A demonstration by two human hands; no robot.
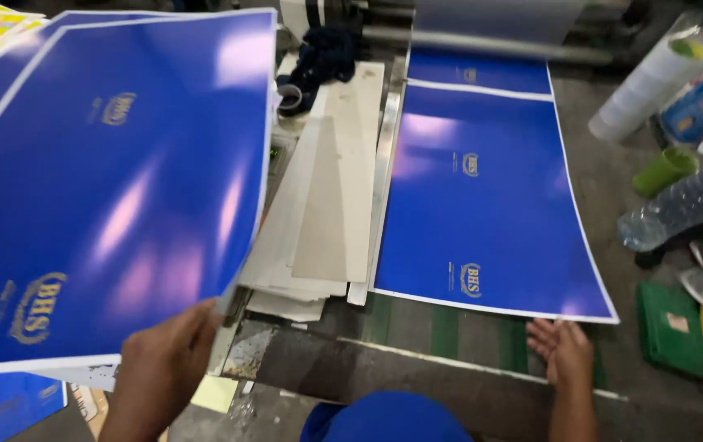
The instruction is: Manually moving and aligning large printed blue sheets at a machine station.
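My left hand (167,360) grips the lower right corner of a large glossy blue sheet (106,180) with a white border and a small gold emblem, held up and tilted at the left. A second glossy blue sheet (482,213) lies flat on the machine bed at the right, coming out from under a metal roller (491,45). My right hand (563,350) lies palm up with fingers apart just below that sheet's near right corner, touching or nearly touching its edge.
A stack of grey-white boards (327,196) and a metal rail (384,164) lie between the two sheets. Dark cloth (323,53) and a tape roll (289,98) sit behind. Plastic bottles (683,200), a green cup (664,170) and a green pad (672,327) crowd the right.
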